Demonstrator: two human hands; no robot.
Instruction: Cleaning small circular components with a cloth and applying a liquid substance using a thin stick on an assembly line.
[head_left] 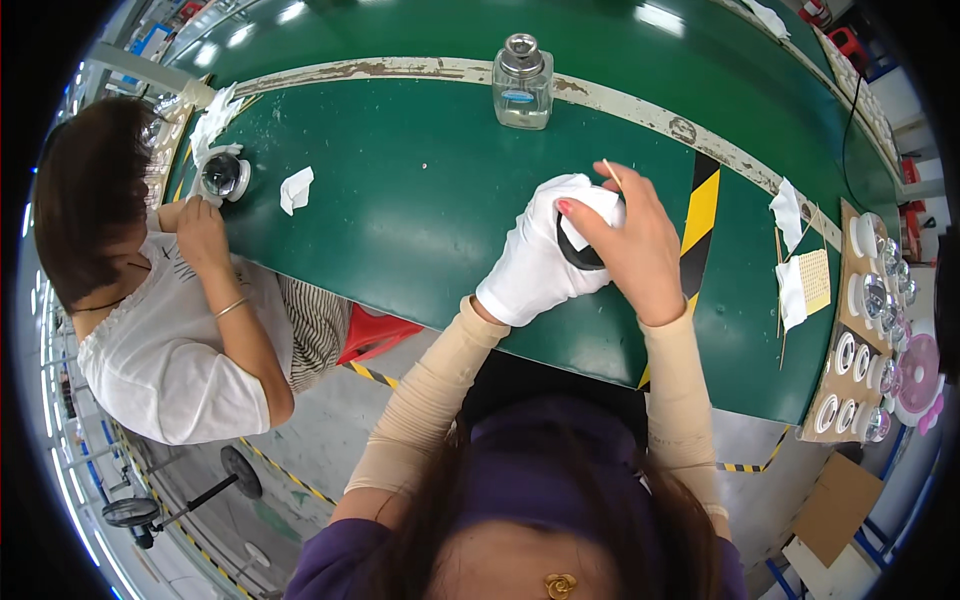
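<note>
My left hand [535,262], in a white glove, is closed round a round piece with a dark, glossy face [580,252]. A white wiping cloth [598,204] covers part of that face. Bare from the wrist on, my right hand [645,245] bends over the same piece, its thumb against the cloth. A thin wooden stick [611,175] pokes out from between its fingers. Both hands are together above the green table, and the right one hides the far side of the round piece.
A square glass bottle with a metal top [522,88] stands at the table's far edge. On the left a co-worker [190,330] handles a clear dome [222,175], near a white scrap [296,190]. White cloths [790,292], sticks and a board of domes [850,360] lie right.
</note>
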